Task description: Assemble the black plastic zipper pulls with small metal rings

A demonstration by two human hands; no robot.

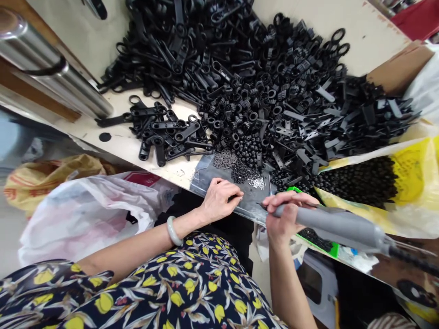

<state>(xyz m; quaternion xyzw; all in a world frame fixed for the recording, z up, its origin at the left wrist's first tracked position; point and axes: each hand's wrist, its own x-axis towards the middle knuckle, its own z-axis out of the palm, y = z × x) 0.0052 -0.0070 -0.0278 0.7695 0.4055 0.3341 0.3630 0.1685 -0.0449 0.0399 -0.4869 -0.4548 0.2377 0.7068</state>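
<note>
My right hand (283, 224) is wrapped round a grey electric screwdriver (329, 224), its tip pointing left and its cord trailing off to the right. Close by on the left, my left hand (222, 198) is closed in a pinch above the front edge of a dark work mat (248, 194). Something dark shows between thumb and fingers there, too small to make out. Just beyond the hands lie a heap of small grey screws (224, 160), a few silvery pins (257, 183) and tiny black parts (242, 172). Small round black pieces (249, 151) are heaped behind them.
Large piles of black plastic handles (178, 50), rings (240, 103) and flat clips (329, 123) cover the table. A metal column (51, 59) stands at left. A yellow bag (414, 169) of black parts and a green tray (334, 250) are at right. White bags (92, 219) hang below left.
</note>
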